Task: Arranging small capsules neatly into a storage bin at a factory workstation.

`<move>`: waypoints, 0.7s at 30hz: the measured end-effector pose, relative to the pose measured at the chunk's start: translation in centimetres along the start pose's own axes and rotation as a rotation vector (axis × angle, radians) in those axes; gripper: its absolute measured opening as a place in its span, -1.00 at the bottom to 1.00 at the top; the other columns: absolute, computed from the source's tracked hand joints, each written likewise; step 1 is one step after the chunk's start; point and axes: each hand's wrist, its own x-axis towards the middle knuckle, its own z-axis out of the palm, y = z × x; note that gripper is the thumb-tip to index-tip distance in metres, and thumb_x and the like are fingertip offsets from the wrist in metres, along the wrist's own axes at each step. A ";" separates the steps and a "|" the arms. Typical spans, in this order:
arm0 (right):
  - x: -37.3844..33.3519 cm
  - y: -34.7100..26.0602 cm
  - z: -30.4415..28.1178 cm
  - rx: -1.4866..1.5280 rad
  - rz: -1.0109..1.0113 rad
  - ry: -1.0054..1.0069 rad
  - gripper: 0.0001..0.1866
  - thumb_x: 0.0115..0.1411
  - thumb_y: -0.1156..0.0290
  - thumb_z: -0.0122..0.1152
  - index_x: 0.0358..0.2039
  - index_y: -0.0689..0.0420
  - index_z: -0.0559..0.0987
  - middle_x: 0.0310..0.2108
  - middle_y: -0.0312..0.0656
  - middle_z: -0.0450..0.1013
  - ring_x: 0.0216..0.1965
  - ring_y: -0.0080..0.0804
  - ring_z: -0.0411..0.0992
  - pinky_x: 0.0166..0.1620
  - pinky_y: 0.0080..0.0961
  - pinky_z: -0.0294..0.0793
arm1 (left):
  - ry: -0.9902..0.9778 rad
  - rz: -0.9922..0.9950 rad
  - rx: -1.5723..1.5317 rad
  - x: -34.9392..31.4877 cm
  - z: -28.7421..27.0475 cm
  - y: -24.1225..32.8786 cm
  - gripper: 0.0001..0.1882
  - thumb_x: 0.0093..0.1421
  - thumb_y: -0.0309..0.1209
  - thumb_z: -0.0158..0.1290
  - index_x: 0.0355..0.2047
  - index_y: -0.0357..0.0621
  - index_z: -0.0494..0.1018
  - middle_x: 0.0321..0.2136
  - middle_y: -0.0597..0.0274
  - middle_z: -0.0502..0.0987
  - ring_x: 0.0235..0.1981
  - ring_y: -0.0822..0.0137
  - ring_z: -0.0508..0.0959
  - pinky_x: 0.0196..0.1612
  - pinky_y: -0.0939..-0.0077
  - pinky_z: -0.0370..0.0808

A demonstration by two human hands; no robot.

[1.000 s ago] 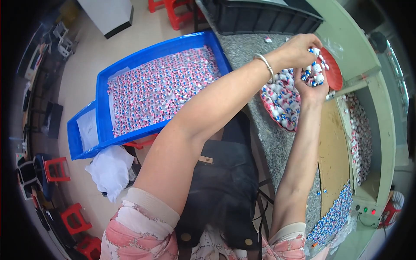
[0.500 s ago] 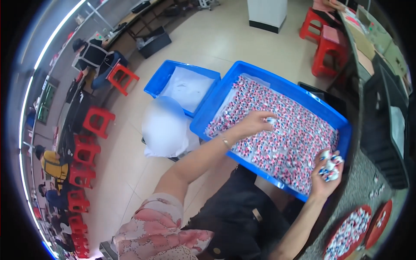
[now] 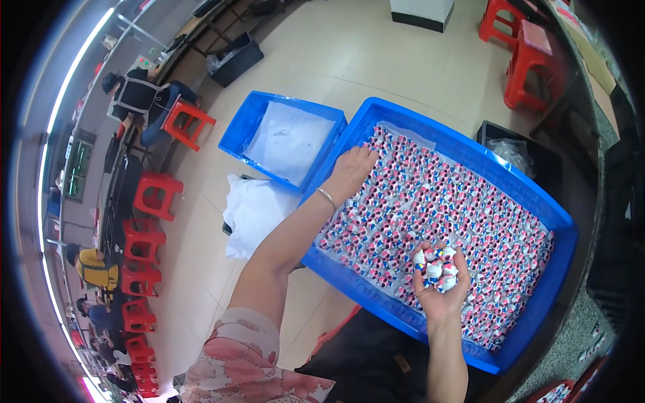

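A large blue tray (image 3: 563,230) is filled with several small pink, white and blue figurines (image 3: 463,201). My left hand (image 3: 351,170) reaches into the tray's far left corner, palm down with fingers bent onto the figurines; a metal bangle is on its wrist. My right hand (image 3: 438,285) is over the tray's near side, palm up, cupping a small bunch of the same figurines (image 3: 435,262).
A smaller blue tray (image 3: 285,138) lined with white plastic lies left of the large one, with a white bag (image 3: 252,209) on the floor beside it. Red stools (image 3: 153,195) stand at left and top right. A black bin (image 3: 519,151) is behind the tray. People sit at far left.
The view swung from the table's red bowl down to the blue tray. My left hand has slid to the tray's far left corner, and my right hand has come in over the figurines.
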 end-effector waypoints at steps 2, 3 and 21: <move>0.7 -0.2 0.1 -0.001 -0.002 0.036 -0.64 0.28 0.07 -0.04 -0.21 0.08 0.54 -0.14 -0.05 0.49 -0.12 -0.19 0.49 -0.29 -0.11 0.65 | -0.035 0.044 0.090 0.2 0.8 -0.1 -0.76 -0.10 -0.56 0.11 -0.36 -0.14 0.38 -0.35 0.18 0.43 -0.26 0.25 0.50 -0.30 0.45 0.53; 1.1 -0.3 0.1 0.002 -0.003 0.029 -0.65 0.28 0.07 -0.03 -0.20 0.08 0.54 -0.13 -0.06 0.49 -0.11 -0.18 0.48 -0.28 -0.10 0.65 | -0.058 0.056 0.115 0.5 1.0 -0.2 -0.76 -0.11 -0.56 0.13 -0.37 -0.17 0.41 -0.31 0.16 0.42 -0.23 0.24 0.51 -0.32 0.43 0.55; 5.2 1.8 -0.9 -0.048 0.047 0.101 -0.68 0.29 0.07 -0.02 -0.17 0.00 0.55 -0.25 -0.28 0.53 -0.21 -0.43 0.48 -0.17 -0.40 0.51 | -0.047 0.444 -0.790 -2.7 -10.5 12.1 -0.75 -0.10 -0.50 0.18 -0.34 -0.17 0.47 -0.32 0.15 0.43 -0.30 0.19 0.46 -0.26 0.42 0.42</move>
